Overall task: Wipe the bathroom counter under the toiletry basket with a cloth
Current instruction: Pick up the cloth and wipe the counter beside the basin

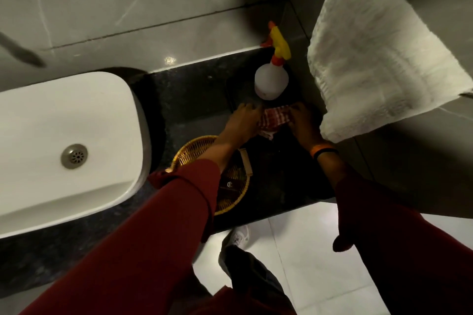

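**Two hands on a checked cloth at the back of the dark table**

Much of the round yellow woven basket (230,188) is hidden under the left arm in its dark red sleeve (163,233). Only its rim and a bit of the inside show, and what lies in it is too dark to make out. It sits on the black speckled stone table (184,100), near the front edge, just beside the white sink (64,140).

Farther back, the red-and-white checked cloth (275,117) is bunched up on the table. The left hand (243,120) lies on its left end with fingers curled down onto it. The right hand (303,123) grips the right end. The fingertips of both hands are hard to see in the dim light. An orange and black band (323,152) goes round the right wrist.

Just behind the cloth stands a white plastic spray bottle with a yellow and orange trigger (271,79), close to the corner wall. A big white towel (378,54) hangs on the right, and its lower corner covers part of the table edge. A white shoe (239,235) shows on the pale floor tiles below.
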